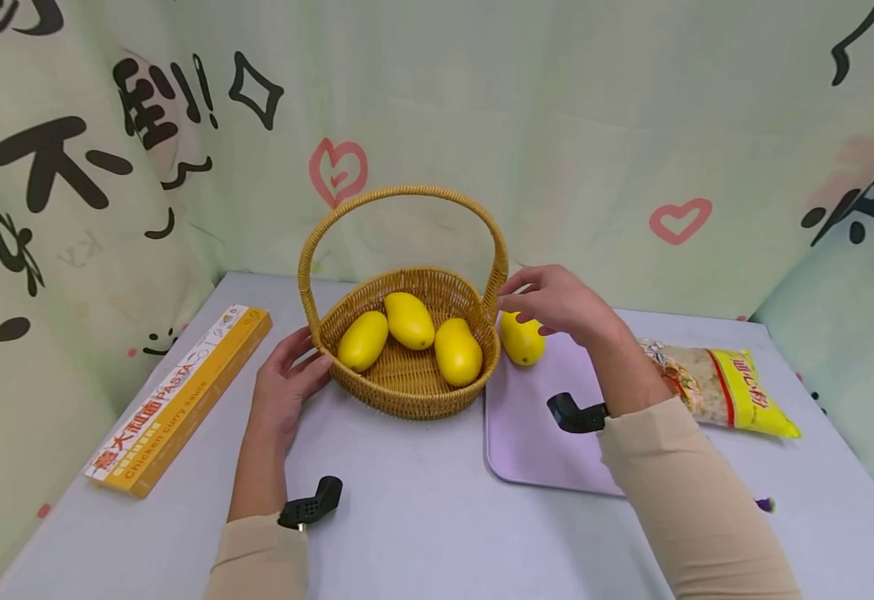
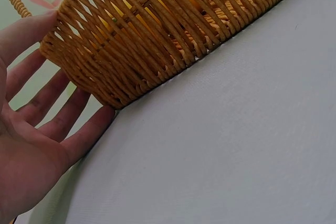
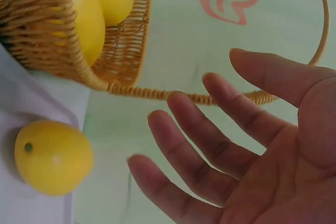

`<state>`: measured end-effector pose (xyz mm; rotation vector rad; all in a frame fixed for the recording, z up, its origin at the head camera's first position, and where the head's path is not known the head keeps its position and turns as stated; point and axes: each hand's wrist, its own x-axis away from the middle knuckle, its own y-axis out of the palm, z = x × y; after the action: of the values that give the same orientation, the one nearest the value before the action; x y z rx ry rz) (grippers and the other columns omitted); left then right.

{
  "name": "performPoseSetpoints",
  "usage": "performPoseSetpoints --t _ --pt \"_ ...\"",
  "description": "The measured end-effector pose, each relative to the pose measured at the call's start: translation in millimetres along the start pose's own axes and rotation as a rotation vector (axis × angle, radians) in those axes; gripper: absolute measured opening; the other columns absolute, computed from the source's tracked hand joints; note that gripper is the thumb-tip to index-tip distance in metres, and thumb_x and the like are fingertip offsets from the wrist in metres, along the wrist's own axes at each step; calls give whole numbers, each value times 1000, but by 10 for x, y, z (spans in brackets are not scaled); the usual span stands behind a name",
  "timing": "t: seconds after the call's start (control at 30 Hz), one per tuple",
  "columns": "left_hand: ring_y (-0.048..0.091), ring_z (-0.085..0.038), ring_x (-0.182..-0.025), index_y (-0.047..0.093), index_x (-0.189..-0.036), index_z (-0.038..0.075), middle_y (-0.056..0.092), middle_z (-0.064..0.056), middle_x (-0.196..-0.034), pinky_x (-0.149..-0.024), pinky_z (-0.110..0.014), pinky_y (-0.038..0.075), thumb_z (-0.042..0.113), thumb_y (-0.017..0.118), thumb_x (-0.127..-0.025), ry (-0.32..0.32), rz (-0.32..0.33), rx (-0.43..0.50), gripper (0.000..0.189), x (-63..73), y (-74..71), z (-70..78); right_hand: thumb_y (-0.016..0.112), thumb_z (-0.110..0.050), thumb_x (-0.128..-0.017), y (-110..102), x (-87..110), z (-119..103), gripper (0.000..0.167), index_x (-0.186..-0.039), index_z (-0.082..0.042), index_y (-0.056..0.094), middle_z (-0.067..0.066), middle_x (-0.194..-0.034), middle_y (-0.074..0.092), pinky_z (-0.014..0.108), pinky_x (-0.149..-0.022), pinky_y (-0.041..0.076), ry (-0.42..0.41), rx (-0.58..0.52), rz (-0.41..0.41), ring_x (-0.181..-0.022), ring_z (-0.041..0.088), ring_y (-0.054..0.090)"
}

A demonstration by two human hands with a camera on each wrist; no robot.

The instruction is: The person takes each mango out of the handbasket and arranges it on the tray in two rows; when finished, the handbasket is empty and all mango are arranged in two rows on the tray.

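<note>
A wicker basket (image 1: 414,404) with a tall arched handle (image 1: 404,192) stands on the table and holds three yellow mangoes (image 1: 457,353). My left hand (image 1: 287,385) is at the basket's left side. In the left wrist view, its fingers (image 2: 50,98) are spread and nearly straight against the wicker, the thumb at the rim. By the right foot of the handle hovers my right hand (image 1: 560,302), its fingers apart and loosely bent around nothing. Below it another mango (image 1: 522,340) lies on a light purple tray (image 1: 541,442), just right of the basket.
A long yellow and white pasta box (image 1: 182,400) lies at the left of the table. On the right, a yellow-ended food packet (image 1: 744,387) lies partly behind my right forearm. A printed curtain (image 1: 594,150) surrounds the table's back and sides.
</note>
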<state>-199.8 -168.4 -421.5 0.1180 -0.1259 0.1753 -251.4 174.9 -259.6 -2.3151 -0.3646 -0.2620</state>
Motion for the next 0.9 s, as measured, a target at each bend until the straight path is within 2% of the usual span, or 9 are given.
performPoseSetpoints --t 0.23,0.43,0.53,0.63,0.77,0.9 --pt "52 -20 -140 47 -155 30 47 1 -158 -106 -28 54 21 76 -96 3 2 11 67 1 -3 -3 67 -30 -99 99 -15 -129 41 -135 -12 63 14 -134 64 51 -97 59 -104 19 -96 -125 38 58" --pt "52 -20 -140 47 -155 30 47 0 -157 -106 -28 54 21 76 -95 11 -4 13 67 0 -8 -3 71 -30 -97 183 -57 -238 44 -139 -18 63 10 -138 64 48 -93 61 -122 26 -163 -127 35 59" --pt "52 -20 -140 48 -155 30 48 1 -157 -106 -29 54 21 76 -95 12 -2 13 66 -7 -11 -1 72 -30 -97 249 -110 -307 45 -140 -20 62 8 -140 63 45 -89 61 -119 42 -183 -122 33 61" --pt "53 -20 -140 48 -154 30 48 1 -157 -107 -29 53 21 76 -95 15 -4 17 66 -13 -12 -3 72 -29 -96 326 -183 -375 46 -141 -20 62 8 -143 60 48 -92 61 -100 70 -198 -125 34 59" --pt "53 -20 -140 48 -155 29 48 0 -157 -107 -30 53 19 76 -96 14 -4 20 66 -3 -13 -5 73 -27 -95 436 -299 -449 51 -144 -18 60 10 -152 52 54 -99 58 -42 99 -214 -135 36 53" --pt "53 -20 -139 48 -155 28 48 0 -157 -107 -30 53 19 75 -96 12 -4 20 65 3 -1 -8 75 -26 -94 540 -418 -477 55 -145 -17 59 10 -158 45 58 -100 57 22 149 -209 -136 37 51"
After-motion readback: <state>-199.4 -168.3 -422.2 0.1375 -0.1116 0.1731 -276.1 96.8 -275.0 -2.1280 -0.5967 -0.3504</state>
